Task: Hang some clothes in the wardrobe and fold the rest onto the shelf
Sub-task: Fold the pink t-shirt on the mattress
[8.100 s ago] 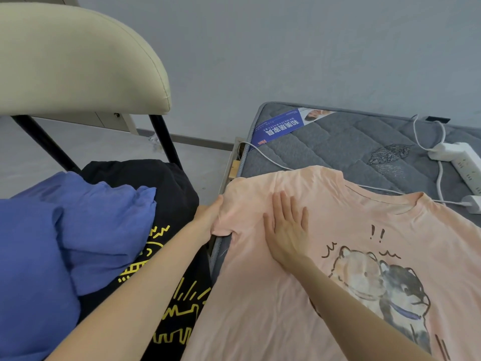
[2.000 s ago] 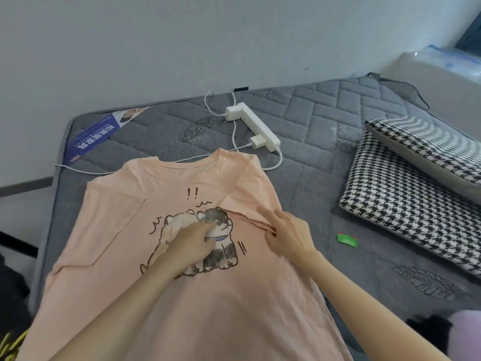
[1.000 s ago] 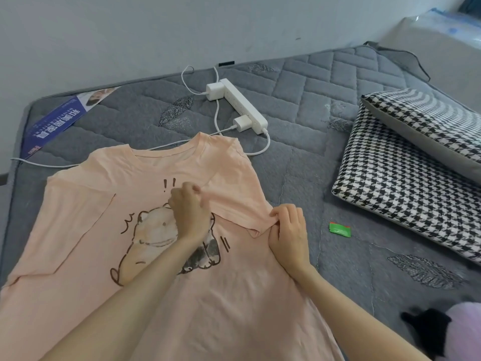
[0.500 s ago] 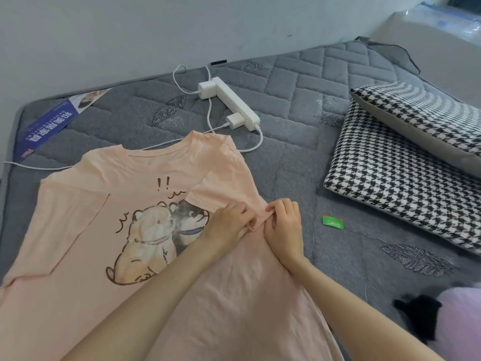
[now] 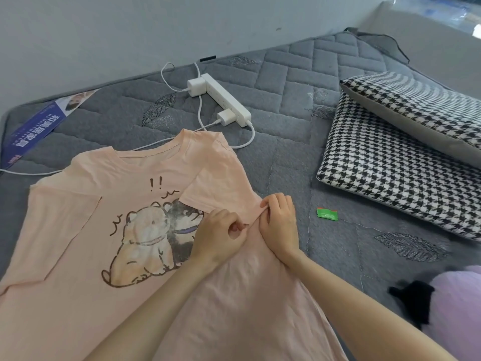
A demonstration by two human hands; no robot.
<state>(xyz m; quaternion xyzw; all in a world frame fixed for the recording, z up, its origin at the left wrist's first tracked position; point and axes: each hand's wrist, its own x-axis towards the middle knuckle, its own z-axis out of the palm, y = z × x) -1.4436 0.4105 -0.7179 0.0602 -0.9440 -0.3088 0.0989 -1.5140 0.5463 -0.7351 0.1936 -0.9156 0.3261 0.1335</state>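
bedroom at home | quilted grey mattress [image 5: 299,105] | houndstooth pillows [image 5: 395,162] | power strip [image 5: 226,99]

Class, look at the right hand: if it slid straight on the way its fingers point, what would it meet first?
The right hand pinches the folded sleeve of the shirt; past that comes bare mattress, then probably the white cable beside the power strip.

You are looking down at a grey quilted mattress [image 5: 299,157] lying against a pale wall [image 5: 104,27]; two houndstooth cushions [image 5: 390,165] are resting on its right side.
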